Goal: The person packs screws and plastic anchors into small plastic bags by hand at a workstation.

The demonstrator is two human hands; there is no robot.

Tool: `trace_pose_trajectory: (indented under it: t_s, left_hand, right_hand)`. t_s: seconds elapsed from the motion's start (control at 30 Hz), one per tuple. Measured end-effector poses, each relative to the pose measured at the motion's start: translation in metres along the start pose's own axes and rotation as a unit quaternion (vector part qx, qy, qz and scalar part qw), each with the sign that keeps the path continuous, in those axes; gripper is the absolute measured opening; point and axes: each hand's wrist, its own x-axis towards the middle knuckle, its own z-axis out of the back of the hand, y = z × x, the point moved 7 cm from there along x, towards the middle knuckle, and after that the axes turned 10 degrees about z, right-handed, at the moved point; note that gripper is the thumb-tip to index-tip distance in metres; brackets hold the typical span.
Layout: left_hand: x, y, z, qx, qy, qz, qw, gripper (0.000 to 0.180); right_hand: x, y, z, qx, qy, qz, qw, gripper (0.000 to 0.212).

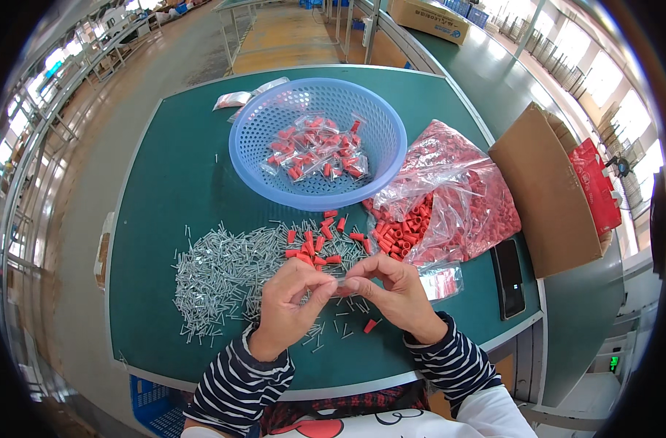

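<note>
Pinching a small clear bag (340, 285) between the fingertips, both hands are meeting a little below the centre of the frame; the left hand (293, 296) is closing thumb and forefinger on its left side, and the right hand (395, 292) is doing the same on its right. Some red is showing around this bag, but the fingers are covering it, so I cannot tell how full it is or whether it is sealed. As for the progress, a heap of packets (326, 150) with red pieces inside is lying in the blue basket (304, 95) at the upper centre, and these are looking like the finished part. Much is seemingly waiting: many loose screws (220, 270) are covering the green table (165, 168) left of centre, several loose red caps (320, 243) are lying just above the hands, and a large plastic bag (464, 190) at right of centre is holding many more. I am judging, therefore, that the packing is well started but is being far from complete.
</note>
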Motion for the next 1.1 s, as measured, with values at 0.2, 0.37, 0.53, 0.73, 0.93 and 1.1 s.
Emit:
trace_pose_trajectory:
  t_s: [0.2, 0.37, 0.53, 0.73, 0.93, 1.1]
  left_hand:
    - [-0.002, -0.009, 0.001, 0.081, -0.03, -0.055, 0.995, 0.009]
    - [0.0, -0.013, -0.003, 0.084, -0.007, -0.037, 0.996, 0.009]
    - [-0.004, -0.003, -0.002, 0.066, -0.015, -0.028, 0.997, 0.013]
    - [-0.001, 0.013, -0.002, -0.041, 0.003, 0.103, 0.994, 0.035]
    - [-0.007, -0.003, -0.011, 0.041, -0.036, -0.016, 0.998, 0.036]
    - [-0.015, -0.015, -0.012, 0.086, -0.028, -0.041, 0.995, 0.034]
  right_hand:
    - [0.0, 0.015, -0.002, -0.134, 0.001, 0.078, 0.988, 0.011]
    - [0.003, 0.008, 0.0, -0.117, 0.041, 0.066, 0.99, 0.011]
    - [0.003, 0.001, -0.01, 0.005, 0.05, -0.008, 0.999, 0.015]
    - [0.034, 0.035, 0.016, 0.152, -0.179, 0.093, 0.968, 0.02]
    - [0.004, 0.01, -0.025, -0.093, 0.095, 0.072, 0.989, 0.025]
    - [0.001, 0.023, -0.048, -0.162, 0.075, 0.129, 0.975, 0.026]
